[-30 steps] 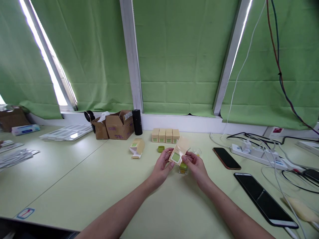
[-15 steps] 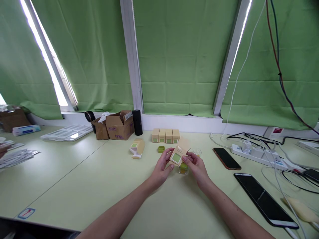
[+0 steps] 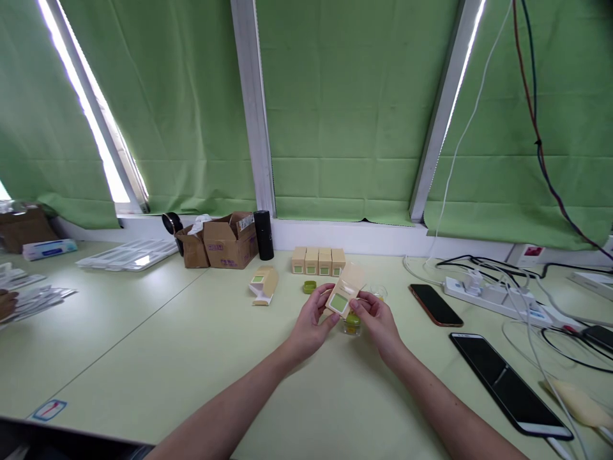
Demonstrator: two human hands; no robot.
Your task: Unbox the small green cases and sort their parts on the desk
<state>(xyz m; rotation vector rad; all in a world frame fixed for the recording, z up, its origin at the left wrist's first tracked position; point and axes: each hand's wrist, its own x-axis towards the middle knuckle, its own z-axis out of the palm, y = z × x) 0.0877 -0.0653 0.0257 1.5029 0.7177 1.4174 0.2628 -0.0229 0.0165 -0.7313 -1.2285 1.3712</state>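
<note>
Between my two hands is a flattened beige paper box (image 3: 347, 289) with a green square on its front, tilted above the table. My left hand (image 3: 312, 324) grips its left edge, fingers behind and thumb at the lower corner. My right hand (image 3: 377, 317) pinches its right edge between thumb and fingers. Just under the box stands a small clear jar (image 3: 352, 326) with green in it, partly covered. A green lid (image 3: 310, 287) lies beyond my left hand, and a clear round piece (image 3: 378, 292) sits behind my right hand.
Several small beige boxes (image 3: 318, 260) stand in a row at the back. An opened beige box (image 3: 263, 285) lies to the left. Two phones, a dark one (image 3: 435, 305) and a larger one (image 3: 510, 383), and a power strip (image 3: 493, 300) with cables occupy the right. Cardboard boxes (image 3: 230, 241) stand back left.
Both my hands keep their hold on the beige box, which has barely shifted. At the far left, another person's hand has come into view over the white packets.
</note>
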